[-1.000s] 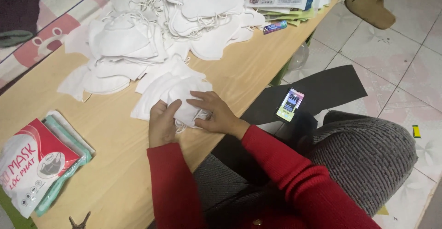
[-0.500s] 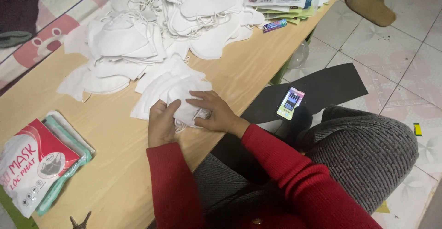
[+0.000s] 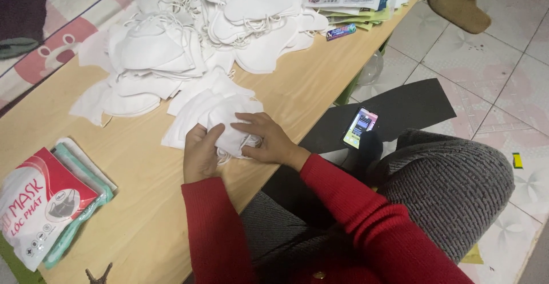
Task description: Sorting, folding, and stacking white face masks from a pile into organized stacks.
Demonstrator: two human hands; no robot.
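Both hands rest on a small stack of white face masks at the near edge of the tabletop. The left hand curls over the stack's near left corner, fingers pinching the cloth; the right hand lies flat, fingers spread, pressing down. The masks look light, soft and floppy, best pinched at a folded edge. A bigger heap of masks lies farther back.

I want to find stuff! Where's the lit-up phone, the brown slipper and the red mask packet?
Lit-up phone (image 3: 359,127), head view, screen.
Brown slipper (image 3: 460,10), head view, top.
Red mask packet (image 3: 40,204), head view, front.
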